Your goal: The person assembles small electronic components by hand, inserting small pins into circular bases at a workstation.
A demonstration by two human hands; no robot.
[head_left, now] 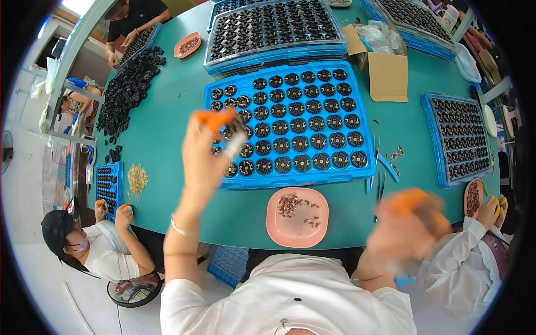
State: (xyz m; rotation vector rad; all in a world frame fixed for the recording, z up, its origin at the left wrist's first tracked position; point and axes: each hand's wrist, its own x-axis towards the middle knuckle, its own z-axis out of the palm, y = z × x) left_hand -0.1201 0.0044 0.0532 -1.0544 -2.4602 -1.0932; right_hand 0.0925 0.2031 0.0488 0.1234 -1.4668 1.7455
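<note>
"as we look down on the green table [184, 84], the left hand [202, 151] hangs over the blue tray [290, 180] at its nine o'clock edge! what are those fingers doing?"

"curled, wearing orange finger covers [212, 118], but so blurred against the black round parts [281, 145] that i cannot tell whether they pinch anything."

"and the tray?"

"middle of the table, loaded in rows, with a gap in the top row near ten o'clock!"

"right hand [403, 226]?"

"out at four o'clock from the tray, a real smear, more orange on it. spread or pressed together, i cannot tell. near it, towards eleven, lie tweezers [380, 190]."

"six o'clock?"

"pink dish [290, 233], just beside the tray, small reddish-brown pieces [289, 204] scattered inside! stacked trays [276, 30] up at twelve, and an open cardboard box [389, 78] at two!"
</note>
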